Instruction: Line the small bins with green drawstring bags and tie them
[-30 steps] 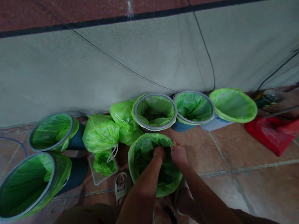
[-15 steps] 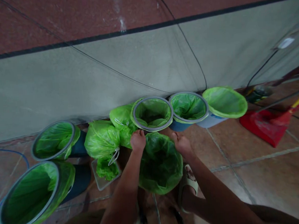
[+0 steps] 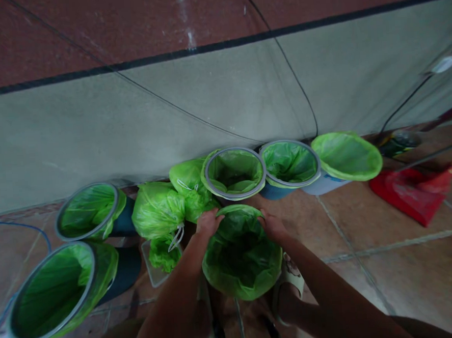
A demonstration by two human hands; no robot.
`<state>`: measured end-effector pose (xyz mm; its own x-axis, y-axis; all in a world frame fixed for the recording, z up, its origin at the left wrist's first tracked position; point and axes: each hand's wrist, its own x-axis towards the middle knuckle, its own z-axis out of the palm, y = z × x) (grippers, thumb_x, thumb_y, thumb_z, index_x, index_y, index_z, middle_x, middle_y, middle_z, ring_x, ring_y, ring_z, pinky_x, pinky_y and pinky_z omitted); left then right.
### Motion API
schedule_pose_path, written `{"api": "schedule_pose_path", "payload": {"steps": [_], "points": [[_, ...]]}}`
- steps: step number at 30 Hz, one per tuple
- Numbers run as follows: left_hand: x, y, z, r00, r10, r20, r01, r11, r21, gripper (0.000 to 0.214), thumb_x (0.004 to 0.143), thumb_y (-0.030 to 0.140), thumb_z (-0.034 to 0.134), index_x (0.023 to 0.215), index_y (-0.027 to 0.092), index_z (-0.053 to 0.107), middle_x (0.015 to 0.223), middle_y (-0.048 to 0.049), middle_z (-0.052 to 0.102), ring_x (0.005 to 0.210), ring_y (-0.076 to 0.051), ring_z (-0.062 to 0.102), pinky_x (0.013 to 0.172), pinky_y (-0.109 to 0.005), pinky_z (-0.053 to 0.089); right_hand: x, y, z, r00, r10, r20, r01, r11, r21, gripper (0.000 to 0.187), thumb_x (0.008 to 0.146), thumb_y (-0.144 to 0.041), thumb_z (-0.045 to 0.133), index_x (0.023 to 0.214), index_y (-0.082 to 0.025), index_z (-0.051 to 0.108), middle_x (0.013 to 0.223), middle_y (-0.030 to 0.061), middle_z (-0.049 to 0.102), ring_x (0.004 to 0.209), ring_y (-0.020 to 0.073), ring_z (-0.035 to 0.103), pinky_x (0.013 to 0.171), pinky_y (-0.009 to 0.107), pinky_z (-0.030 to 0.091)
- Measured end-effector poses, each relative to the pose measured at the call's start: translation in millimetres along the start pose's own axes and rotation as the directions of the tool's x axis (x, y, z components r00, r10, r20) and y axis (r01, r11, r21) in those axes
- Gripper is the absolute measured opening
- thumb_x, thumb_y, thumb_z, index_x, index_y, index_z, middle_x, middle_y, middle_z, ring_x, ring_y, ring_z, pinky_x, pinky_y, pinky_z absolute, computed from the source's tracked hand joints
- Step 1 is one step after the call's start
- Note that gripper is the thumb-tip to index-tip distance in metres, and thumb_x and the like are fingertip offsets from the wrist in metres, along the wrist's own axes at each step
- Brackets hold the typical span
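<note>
Between my feet stands a trash bin lined with a green garbage bag (image 3: pixel 244 285), its mouth facing up at me. My left hand (image 3: pixel 208 224) is closed on the bag's far left edge, thumb over the rim. On the far right edge, my right hand (image 3: pixel 272 225) grips the same bag. The bag is folded outward around the bin's rim, and its inside is dark. Just beyond my hands is a lined bin with a grey ring (image 3: pixel 236 195). Two filled green bags (image 3: pixel 157 209) lie to the left of it.
Along the wall stand another ringed bin (image 3: pixel 291 183) and a lined bin without a ring (image 3: pixel 345 156). A red dustpan (image 3: pixel 407 193) lies at right. Two lined bins (image 3: pixel 52 292) stand at left, near a clear plastic tub (image 3: pixel 156 272) holding green plastic.
My hands have moved slightly down and inward along the bag's edge. The bag's mouth now sits wider and flatter over the rim. The view has shifted a little.
</note>
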<state>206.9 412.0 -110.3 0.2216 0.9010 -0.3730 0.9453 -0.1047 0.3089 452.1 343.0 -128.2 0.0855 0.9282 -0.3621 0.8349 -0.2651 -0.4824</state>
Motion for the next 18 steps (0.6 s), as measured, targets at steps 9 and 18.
{"api": "schedule_pose_path", "payload": {"steps": [9,18], "points": [[2.8,-3.9,-11.8,0.996,-0.081,-0.047,0.057,0.927,-0.371,0.054,0.091,0.051,0.055,0.13,0.013,0.058,0.127,-0.0146,0.066,0.116,-0.023,0.063,0.099,-0.031,0.047,29.1,-38.9,-25.7,0.99,-0.133,-0.049,0.13,0.989,-0.064,0.045,0.102,-0.042,0.032,0.125,-0.018,0.062,0.124,0.0119,0.068,0.116,0.0215,0.062,0.098,0.029,0.043],[-9.8,-7.3,-8.2,0.996,-0.081,-0.031,0.065,0.932,-0.356,0.033,0.096,0.034,0.048,0.111,0.013,0.069,0.113,-0.0122,0.072,0.102,-0.021,0.067,0.096,-0.032,0.048,37.7,-40.3,-9.9,0.992,-0.103,0.071,0.115,0.972,-0.203,0.039,0.092,-0.028,0.056,0.129,-0.016,0.059,0.113,0.0137,0.072,0.106,0.0233,0.067,0.091,0.031,0.046]]}}
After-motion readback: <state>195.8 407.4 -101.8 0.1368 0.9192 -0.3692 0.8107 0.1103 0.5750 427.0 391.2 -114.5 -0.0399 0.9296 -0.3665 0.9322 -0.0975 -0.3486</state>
